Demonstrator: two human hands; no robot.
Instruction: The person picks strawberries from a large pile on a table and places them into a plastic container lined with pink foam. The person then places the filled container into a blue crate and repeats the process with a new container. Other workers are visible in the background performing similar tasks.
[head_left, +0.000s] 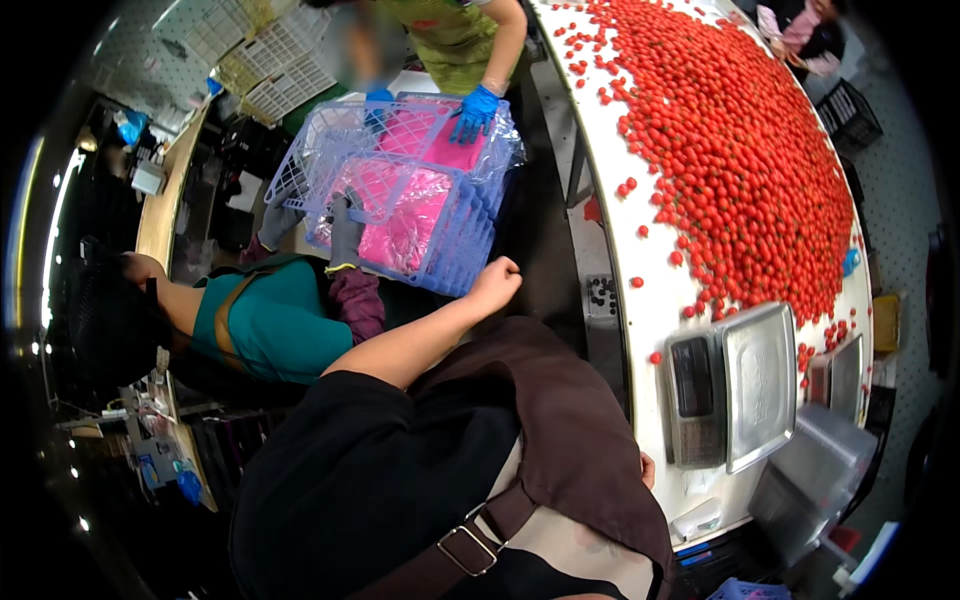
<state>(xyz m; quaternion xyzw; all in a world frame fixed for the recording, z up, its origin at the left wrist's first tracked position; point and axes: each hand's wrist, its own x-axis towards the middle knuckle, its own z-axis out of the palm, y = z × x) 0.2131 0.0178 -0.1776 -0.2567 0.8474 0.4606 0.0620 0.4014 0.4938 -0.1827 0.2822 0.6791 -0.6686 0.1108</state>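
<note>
My left hand (498, 284) hangs in the gap between the crates and the table, its fingers curled in a loose fist with nothing seen in them. Just beyond it stands a stack of blue-purple plastic crates (457, 247), the top one lined with pink sheet and clear film (405, 232). Of my right hand (647, 470), only a few fingers show past the edge of my brown apron (570, 405), beside the white table (643, 405). A digital weighing scale (759, 390) with a metal pan stands on that table, near this hand.
A large heap of small red tomatoes (735, 157) covers much of the table. Clear plastic containers (817, 457) are stacked beyond the scale. A co-worker's grey-gloved hands (346, 229) hold a lattice-sided crate (360, 135); another person's blue-gloved hand (475, 112) presses on pink sheet.
</note>
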